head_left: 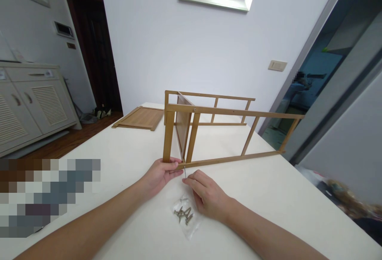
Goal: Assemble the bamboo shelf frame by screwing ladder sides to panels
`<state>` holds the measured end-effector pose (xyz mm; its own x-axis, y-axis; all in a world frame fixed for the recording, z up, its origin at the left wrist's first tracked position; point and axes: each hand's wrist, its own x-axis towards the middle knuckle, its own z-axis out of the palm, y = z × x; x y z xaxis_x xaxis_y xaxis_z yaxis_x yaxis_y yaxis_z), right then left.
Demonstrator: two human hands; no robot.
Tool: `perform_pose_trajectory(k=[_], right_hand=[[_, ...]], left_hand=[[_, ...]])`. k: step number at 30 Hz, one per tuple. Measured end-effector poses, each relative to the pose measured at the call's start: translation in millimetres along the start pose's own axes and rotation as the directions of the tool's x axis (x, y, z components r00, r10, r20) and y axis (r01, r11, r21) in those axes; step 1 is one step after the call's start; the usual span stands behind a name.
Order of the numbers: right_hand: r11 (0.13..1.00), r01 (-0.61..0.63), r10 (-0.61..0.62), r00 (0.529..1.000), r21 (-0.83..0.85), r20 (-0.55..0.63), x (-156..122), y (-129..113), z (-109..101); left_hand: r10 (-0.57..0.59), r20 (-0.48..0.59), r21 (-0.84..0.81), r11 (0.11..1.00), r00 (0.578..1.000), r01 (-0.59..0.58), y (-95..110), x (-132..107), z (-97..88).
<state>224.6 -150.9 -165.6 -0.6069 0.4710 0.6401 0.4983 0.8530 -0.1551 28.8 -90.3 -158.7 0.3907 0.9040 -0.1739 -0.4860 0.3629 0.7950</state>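
Observation:
A wooden rack frame [221, 160] lies on its side on the white table, its two ladder-like sides joined by a slatted shelf panel [182, 127] near the left end. My left hand [159, 174] grips the near lower corner of the frame, thumb on top and fingers beneath. Close beside it, my right hand [205, 190] pinches a thin metal hex key [185, 172], whose upper end meets the near rail just below the panel's edge. A clear plastic bag [186, 216] with several screws rests on the table, partly beside my right hand.
Another wooden panel [140, 117] lies flat at the table's far left. The white table [268, 212] reaches close to the wall, where a framed picture [215, 3] hangs. A louvred cabinet [36, 97] stands left. Through the doorway at right, a person [295, 87] is partly visible.

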Motion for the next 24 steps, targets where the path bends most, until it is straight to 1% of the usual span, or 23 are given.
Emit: perform_pose_trajectory(k=[5, 14, 20, 24], right_hand=[[0.999, -0.001, 0.003, 1.000, -0.049, 0.030, 0, 0, -1], [0.953, 0.029, -0.014, 0.999, -0.301, 0.051, 6, -8, -8], [0.925, 0.067, -0.041, 0.996, -0.374, 0.077, 9, -13, -13], [0.905, 0.082, -0.047, 0.995, -0.417, 0.093, 10, -13, -12]], left_hand=[[0.009, 0.001, 0.003, 1.000, 1.000, -0.009, 0, 1, -1.6], [0.012, -0.031, -0.012, 1.000, 0.999, -0.013, 2, 1, 0.5], [0.008, -0.011, -0.016, 1.000, 1.000, -0.008, 0, 2, -1.6], [0.010, -0.022, -0.008, 1.000, 1.000, -0.010, 0, 2, -1.7]])
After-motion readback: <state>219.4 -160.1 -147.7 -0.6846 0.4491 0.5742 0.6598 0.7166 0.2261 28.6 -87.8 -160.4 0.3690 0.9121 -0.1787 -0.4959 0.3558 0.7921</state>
